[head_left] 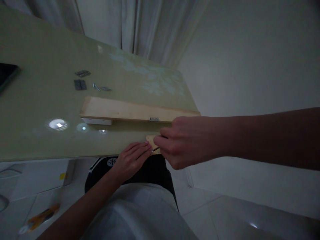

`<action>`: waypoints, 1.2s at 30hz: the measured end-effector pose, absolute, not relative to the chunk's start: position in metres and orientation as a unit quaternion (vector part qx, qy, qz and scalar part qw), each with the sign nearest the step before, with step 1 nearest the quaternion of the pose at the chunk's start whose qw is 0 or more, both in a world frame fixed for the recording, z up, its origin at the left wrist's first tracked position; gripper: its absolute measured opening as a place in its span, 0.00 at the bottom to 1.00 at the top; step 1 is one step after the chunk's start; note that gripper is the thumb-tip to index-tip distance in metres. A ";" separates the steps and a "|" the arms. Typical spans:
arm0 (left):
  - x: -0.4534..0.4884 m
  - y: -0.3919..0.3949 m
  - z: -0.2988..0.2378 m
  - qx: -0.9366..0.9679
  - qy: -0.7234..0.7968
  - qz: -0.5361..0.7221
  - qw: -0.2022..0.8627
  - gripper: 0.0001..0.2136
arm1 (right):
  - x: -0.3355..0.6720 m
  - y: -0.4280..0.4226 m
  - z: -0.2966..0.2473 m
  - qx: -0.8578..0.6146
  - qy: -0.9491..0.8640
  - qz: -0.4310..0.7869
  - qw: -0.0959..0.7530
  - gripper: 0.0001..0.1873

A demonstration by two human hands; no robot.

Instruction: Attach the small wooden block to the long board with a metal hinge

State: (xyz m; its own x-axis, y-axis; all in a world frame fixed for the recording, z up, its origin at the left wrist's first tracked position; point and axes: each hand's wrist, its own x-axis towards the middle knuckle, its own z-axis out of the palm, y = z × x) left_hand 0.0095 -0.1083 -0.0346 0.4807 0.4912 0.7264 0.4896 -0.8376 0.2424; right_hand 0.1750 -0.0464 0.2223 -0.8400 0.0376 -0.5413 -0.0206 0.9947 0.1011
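Observation:
At the table's near edge, a small pale wooden board (150,137) lies partly under my hands. My left hand (132,158) grips its left end, fingertips pressed on the wood close to a thin dark metal shaft (155,149). That shaft sticks out of my closed right hand (172,143), like a screwdriver's; its handle is hidden in my fist. Just beyond lies a long wooden plank (120,108) with a small metal hinge (154,119) on its near edge. A white block (97,121) sits under the plank's left end.
Farther back on the green table (45,100) are a few metal hinges (80,84) and several screws (96,87). A dark flat object (7,75) lies at the far left. A wall (250,66) rises on the right. An orange tool (43,218) is on the floor.

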 end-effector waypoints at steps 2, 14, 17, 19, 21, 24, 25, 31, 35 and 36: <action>0.010 -0.107 -0.038 0.861 0.282 0.423 -0.008 0.11 | 0.169 -0.044 0.221 0.127 0.945 0.018 0.302 0.10; 0.007 -0.106 -0.036 0.871 0.283 0.401 -0.003 0.12 | 0.167 -0.054 0.230 0.041 0.932 -0.004 0.360 0.14; 0.006 -0.105 -0.035 0.875 0.271 0.400 -0.007 0.12 | 0.167 -0.055 0.230 -0.074 0.934 0.011 0.350 0.18; 0.007 -0.105 -0.036 0.874 0.265 0.406 -0.019 0.11 | 0.167 -0.050 0.226 -0.012 0.944 -0.002 0.329 0.15; 0.008 -0.104 -0.038 0.874 0.266 0.407 -0.028 0.12 | 0.165 -0.041 0.219 0.186 0.931 -0.028 0.312 0.09; 0.008 -0.104 -0.041 0.875 0.264 0.403 -0.033 0.12 | 0.162 -0.030 0.213 0.429 0.849 -0.090 0.294 0.07; 0.008 -0.104 -0.041 0.876 0.263 0.404 -0.034 0.12 | 0.161 -0.029 0.213 0.441 0.844 -0.100 0.289 0.08; 0.011 -0.105 -0.035 0.868 0.275 0.412 -0.041 0.10 | 0.163 -0.049 0.225 0.123 0.921 -0.031 0.368 0.08; 0.012 -0.105 -0.034 0.864 0.273 0.420 -0.044 0.11 | 0.168 -0.053 0.224 -0.051 0.927 -0.001 0.371 0.15; 0.012 -0.105 -0.035 0.865 0.273 0.420 -0.043 0.11 | 0.170 -0.050 0.222 -0.027 0.929 -0.011 0.370 0.15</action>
State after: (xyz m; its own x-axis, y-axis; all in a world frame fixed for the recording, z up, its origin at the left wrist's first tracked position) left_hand 0.0119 -0.1054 -0.0346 0.4986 0.4359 0.7493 0.5077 -0.8474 0.1552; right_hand 0.1697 -0.0503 0.2218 -0.7247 -0.0583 -0.6866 -0.0418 0.9983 -0.0406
